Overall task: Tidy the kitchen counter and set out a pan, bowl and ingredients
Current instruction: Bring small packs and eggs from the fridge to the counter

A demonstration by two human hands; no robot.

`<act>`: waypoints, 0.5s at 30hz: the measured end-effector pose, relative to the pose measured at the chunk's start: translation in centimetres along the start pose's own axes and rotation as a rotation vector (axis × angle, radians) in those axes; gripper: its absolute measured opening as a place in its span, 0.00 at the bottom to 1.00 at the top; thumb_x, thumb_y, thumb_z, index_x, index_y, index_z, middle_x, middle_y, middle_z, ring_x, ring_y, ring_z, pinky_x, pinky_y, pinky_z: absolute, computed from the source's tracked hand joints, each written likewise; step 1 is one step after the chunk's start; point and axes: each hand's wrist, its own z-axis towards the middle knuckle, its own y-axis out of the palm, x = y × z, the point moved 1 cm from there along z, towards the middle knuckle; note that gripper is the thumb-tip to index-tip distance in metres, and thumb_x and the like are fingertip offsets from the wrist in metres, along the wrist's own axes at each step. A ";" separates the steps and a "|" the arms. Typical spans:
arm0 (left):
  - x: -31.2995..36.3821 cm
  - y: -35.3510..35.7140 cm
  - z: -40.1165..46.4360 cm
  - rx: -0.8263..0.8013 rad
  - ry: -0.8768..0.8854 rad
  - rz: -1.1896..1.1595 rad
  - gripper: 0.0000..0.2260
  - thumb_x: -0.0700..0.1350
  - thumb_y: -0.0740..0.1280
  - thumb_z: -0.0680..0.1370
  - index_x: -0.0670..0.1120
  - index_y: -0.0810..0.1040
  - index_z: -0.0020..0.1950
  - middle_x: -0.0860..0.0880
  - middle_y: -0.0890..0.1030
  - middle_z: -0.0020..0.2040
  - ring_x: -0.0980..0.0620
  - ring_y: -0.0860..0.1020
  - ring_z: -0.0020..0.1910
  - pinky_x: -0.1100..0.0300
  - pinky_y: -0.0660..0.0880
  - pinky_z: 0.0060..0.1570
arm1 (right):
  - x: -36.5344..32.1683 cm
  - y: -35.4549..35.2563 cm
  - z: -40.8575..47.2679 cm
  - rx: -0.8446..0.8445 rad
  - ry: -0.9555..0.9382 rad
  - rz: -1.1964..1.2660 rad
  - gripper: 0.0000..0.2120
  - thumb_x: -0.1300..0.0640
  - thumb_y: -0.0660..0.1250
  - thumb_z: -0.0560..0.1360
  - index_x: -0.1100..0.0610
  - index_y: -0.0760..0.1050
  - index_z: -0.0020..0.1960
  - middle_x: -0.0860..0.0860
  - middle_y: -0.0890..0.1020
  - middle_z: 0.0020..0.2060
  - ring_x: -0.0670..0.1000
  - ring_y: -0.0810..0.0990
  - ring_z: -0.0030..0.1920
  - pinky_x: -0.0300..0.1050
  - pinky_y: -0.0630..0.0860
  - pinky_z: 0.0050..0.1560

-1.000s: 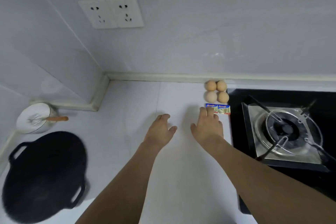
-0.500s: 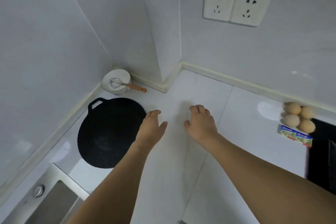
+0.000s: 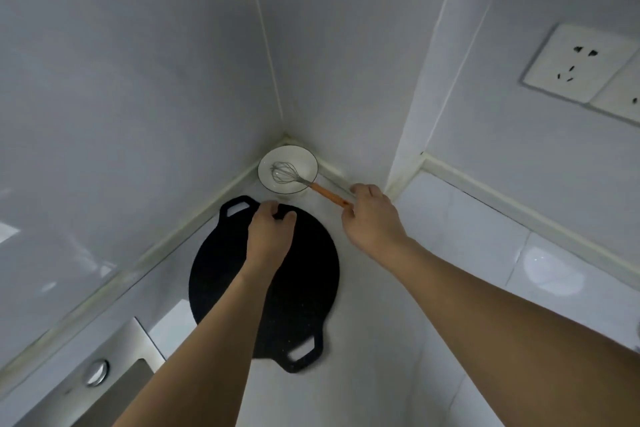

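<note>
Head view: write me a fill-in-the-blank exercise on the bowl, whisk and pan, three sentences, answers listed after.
1. The whisk lies with its wire end inside the white ____.
2. The right hand is at the orange ____ of the whisk.
3. The left hand is above the black ____, which has a loop handle at each end.

Missing words: bowl; handle; pan.

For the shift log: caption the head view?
Left hand over black pan, right hand at whisk in bowl.
</note>
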 end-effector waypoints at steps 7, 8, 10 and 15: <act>-0.8 0.4 8.1 0.068 -0.280 -0.437 0.26 0.44 0.64 0.80 0.44 0.62 0.76 0.42 0.75 0.65 0.43 0.75 0.64 0.46 0.70 0.67 | -3.7 0.3 8.2 -0.156 0.099 0.136 0.20 0.53 0.62 0.76 0.61 0.69 0.65 0.61 0.75 0.61 0.62 0.75 0.61 0.47 0.73 0.57; -1.0 0.4 9.2 0.079 -0.273 -0.434 0.24 0.44 0.63 0.79 0.43 0.64 0.75 0.42 0.77 0.62 0.41 0.76 0.62 0.45 0.71 0.66 | -4.2 0.4 9.3 -0.181 0.121 0.156 0.20 0.54 0.62 0.77 0.63 0.69 0.65 0.61 0.75 0.62 0.61 0.75 0.61 0.44 0.71 0.54; -1.2 0.4 10.6 0.096 -0.268 -0.473 0.22 0.43 0.62 0.80 0.42 0.66 0.74 0.42 0.78 0.58 0.41 0.78 0.58 0.45 0.73 0.64 | -4.9 0.5 10.9 -0.232 0.165 0.181 0.18 0.57 0.60 0.79 0.66 0.70 0.66 0.63 0.75 0.63 0.60 0.75 0.61 0.42 0.71 0.51; -1.9 0.4 12.8 0.094 -0.245 -0.414 0.06 0.45 0.60 0.78 0.49 0.75 0.44 0.43 0.79 0.46 0.40 0.80 0.49 0.46 0.78 0.56 | -6.0 1.7 13.5 -0.383 0.279 0.283 0.12 0.64 0.54 0.80 0.68 0.73 0.57 0.61 0.76 0.47 0.50 0.68 0.33 0.36 0.68 0.27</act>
